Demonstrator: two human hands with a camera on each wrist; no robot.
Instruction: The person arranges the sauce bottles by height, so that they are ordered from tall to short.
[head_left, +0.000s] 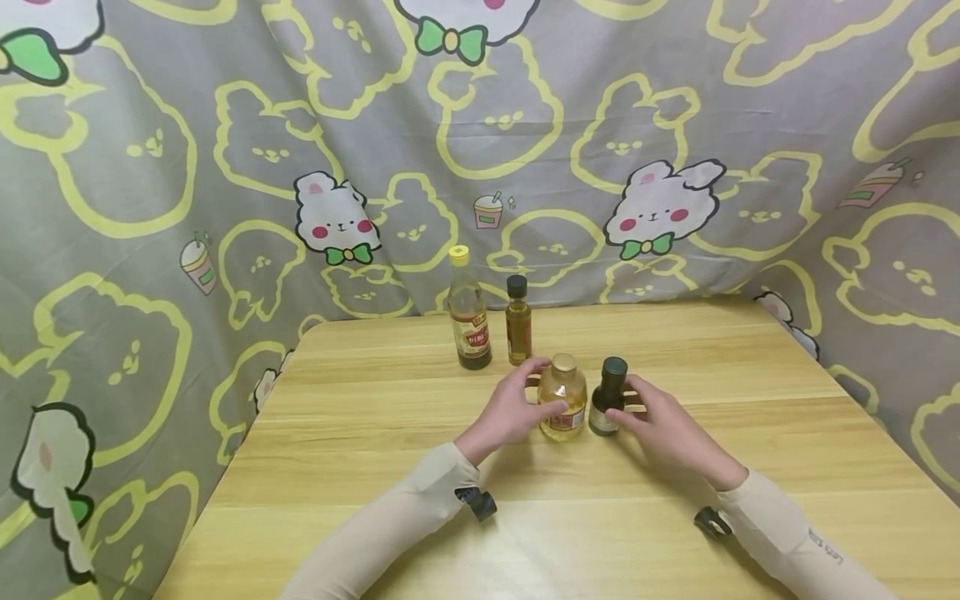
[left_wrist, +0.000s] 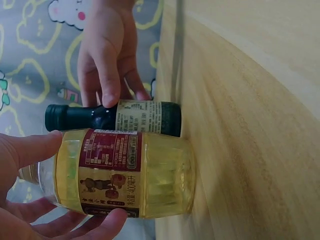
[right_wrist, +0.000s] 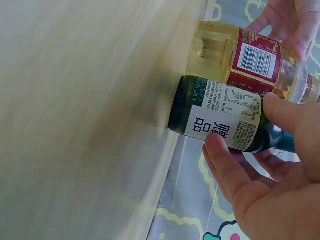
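My left hand (head_left: 516, 408) holds a clear bottle of yellow cooking oil (head_left: 564, 390), thumb on one side and fingers on the other. The oil bottle has a gold cap and a dark red label (left_wrist: 112, 152). To its right stands a dark green glass bottle (head_left: 612, 382) with a dark cap and a pale label (right_wrist: 225, 115). My right hand (head_left: 671, 427) grips this green bottle between thumb and fingers. Both bottles are upright on the table, side by side, with only a narrow gap in the head view.
Farther back on the wooden table (head_left: 360, 450) stand a tall yellow-capped bottle (head_left: 471, 325) with dark liquid low inside and a slim amber bottle (head_left: 518, 321) with a black cap. A patterned grey curtain (head_left: 525, 125) hangs behind the table.
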